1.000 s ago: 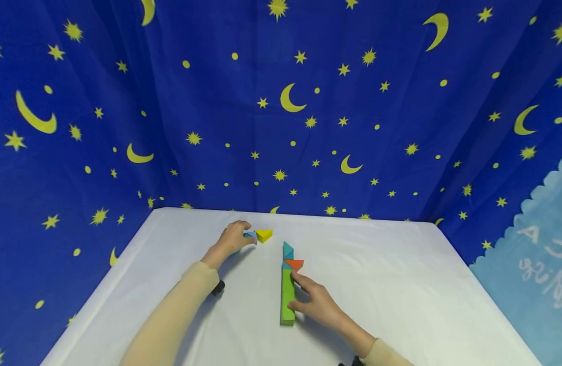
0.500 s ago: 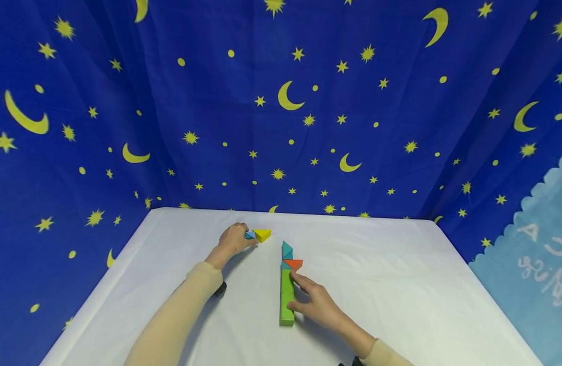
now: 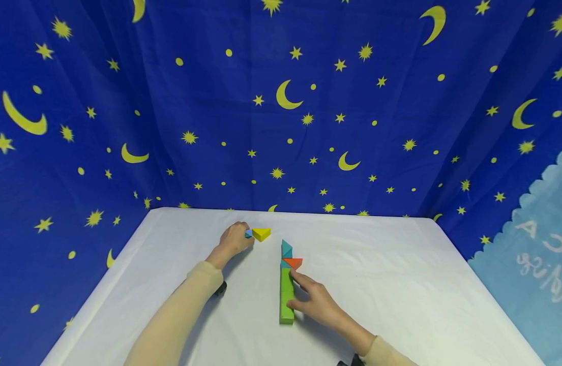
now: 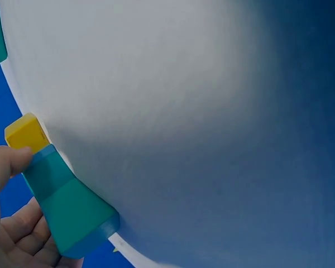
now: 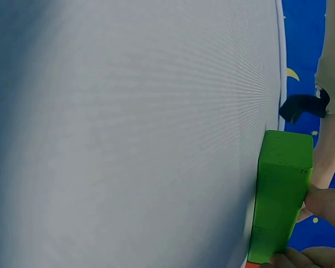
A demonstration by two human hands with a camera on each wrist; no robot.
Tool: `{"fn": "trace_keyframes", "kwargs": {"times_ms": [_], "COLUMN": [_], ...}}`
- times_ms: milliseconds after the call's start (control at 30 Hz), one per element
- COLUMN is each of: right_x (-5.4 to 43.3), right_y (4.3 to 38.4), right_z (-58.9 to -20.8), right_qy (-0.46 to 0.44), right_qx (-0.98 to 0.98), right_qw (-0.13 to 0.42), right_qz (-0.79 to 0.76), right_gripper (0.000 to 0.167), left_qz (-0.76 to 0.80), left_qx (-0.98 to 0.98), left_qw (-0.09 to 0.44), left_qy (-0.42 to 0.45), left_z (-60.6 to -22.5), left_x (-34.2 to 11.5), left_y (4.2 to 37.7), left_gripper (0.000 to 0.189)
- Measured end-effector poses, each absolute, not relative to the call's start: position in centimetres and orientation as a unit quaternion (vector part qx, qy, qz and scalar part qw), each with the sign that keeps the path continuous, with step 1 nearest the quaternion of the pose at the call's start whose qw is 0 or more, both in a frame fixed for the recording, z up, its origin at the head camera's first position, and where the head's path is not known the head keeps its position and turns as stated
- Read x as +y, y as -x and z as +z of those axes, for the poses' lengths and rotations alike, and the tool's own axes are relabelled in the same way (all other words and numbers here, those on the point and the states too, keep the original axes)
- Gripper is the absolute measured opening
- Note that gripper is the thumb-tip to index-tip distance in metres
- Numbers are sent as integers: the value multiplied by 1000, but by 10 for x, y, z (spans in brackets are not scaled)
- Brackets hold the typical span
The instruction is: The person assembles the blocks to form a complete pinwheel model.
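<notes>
My left hand [image 3: 235, 238] grips teal-blue wooden blocks [image 4: 72, 206] at the table's far left. In the left wrist view the thumb lies near their joint with a yellow triangular block [image 3: 261, 234], and fingers curl behind the teal blocks. The yellow block stands against their far end. My right hand [image 3: 319, 302] rests its thumb and forefinger along the right side of a green bar [image 3: 287, 300], which may be more than one block. Beyond the bar lie blue-teal triangular blocks [image 3: 287, 250] and an orange triangular block [image 3: 294, 263], which juts out to the right.
A white cloth [image 3: 400, 284] covers the table. Blue curtain [image 3: 244, 117] with yellow moons and stars hangs behind and at both sides. At the right edge is a light blue panel [image 3: 532, 254] with white lettering.
My left hand's thumb and fingers have drawn in closer around the teal-blue blocks, covering more of them. The right hand stays against the green bar. The head view has shifted slightly.
</notes>
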State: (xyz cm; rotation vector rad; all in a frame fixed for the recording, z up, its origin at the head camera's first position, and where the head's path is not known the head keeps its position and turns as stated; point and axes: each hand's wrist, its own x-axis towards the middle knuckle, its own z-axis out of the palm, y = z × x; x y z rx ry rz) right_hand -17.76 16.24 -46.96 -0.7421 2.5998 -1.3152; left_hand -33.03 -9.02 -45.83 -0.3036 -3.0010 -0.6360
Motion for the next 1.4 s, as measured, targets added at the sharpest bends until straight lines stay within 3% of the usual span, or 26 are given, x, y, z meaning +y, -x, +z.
{"fn": "trace_keyframes", "kwargs": {"times_ms": [600,833,1400], "right_x": [162,162,163], "right_y": [178,178,178], "right_z": [-470,-470,-470], "right_qy": [243,245,249], "right_qx": [866,866,863], "right_qw": [67,64,61], "right_qz": [-433,-431,-435], "right_gripper": [74,74,74], "left_qz": [-236,-251,-257], "left_qx": [-963,-941,-908], "left_qw": [52,53,-49], "left_qy": [121,220,329], "left_z": [-434,-427,-448], "left_x": [-89,-77,-61], "left_y": [325,309,297], "left_gripper": [38,36,38]}}
